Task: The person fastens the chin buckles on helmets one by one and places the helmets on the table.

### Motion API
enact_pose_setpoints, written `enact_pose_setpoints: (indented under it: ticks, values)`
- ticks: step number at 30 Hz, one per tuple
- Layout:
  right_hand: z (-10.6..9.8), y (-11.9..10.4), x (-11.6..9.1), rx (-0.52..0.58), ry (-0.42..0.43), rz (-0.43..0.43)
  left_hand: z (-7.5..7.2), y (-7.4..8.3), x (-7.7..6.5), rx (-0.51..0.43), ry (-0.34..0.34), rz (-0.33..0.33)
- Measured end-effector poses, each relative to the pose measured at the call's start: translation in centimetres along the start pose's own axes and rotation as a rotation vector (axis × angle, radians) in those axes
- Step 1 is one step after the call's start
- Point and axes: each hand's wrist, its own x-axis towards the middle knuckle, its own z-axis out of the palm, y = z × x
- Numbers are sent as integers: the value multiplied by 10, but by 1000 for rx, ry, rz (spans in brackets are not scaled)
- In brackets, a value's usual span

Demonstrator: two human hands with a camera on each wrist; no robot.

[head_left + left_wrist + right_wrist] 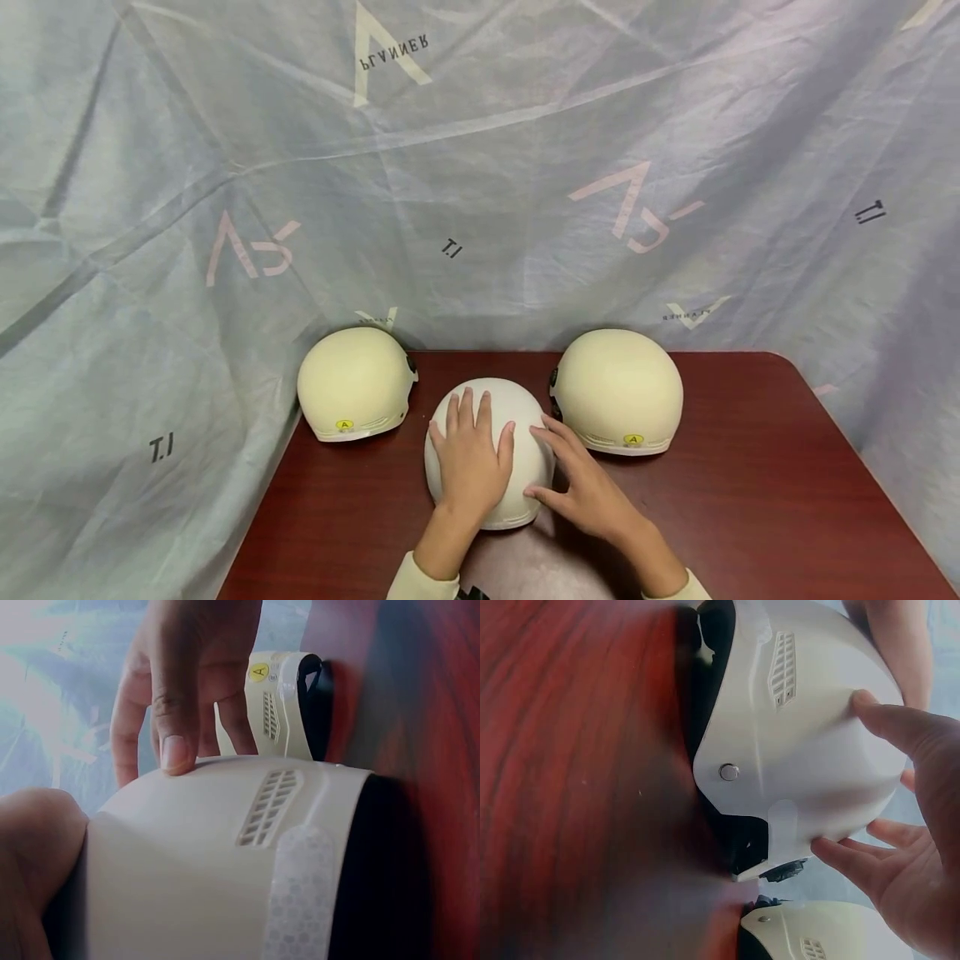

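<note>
A white half-shell helmet (527, 492) stands dome up on the table before me. My left hand (472, 467) rests flat on its dome with the fingers spread. Against the helmet's right side, my right hand (588, 492) touches the shell with thumb and fingertips, held apart and slightly bent. In the right wrist view the right hand (915, 855) lies along the helmet, whose vent grille (783, 671) and side rivet (729, 772) show. The left wrist view catches a reflective strip (300, 892) near the helmet's rim.
Behind, a cream helmet (352, 379) stands to the left and another cream helmet (618, 387) to the right, each with a yellow "A" sticker. The dark red table (765, 500) meets a grey printed sheet (510, 208) at the back and left.
</note>
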Motion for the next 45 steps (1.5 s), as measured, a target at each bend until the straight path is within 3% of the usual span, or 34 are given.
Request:
enact_pose_setpoints:
  ticks: [16,25,32,38,42,45]
  values:
    - [-2,-6,-24,-38,29,-39,-15,4,-20,-23,-31,19]
    - [-4,-16,-41,81,11,-7,-28,1,-39,-35,-49,42]
    - [-7,-25,-49,15,22,12,-38,-3,-48,-117,3,69]
    - [-1,-35,-37,15,56,83,-40,-4,-50,-166,46,114]
    - [9,-38,-30,-34,124,86,-40,-9,-54,-226,32,131]
    - [17,-38,-30,-99,167,98,-43,-17,-56,-323,-19,91]
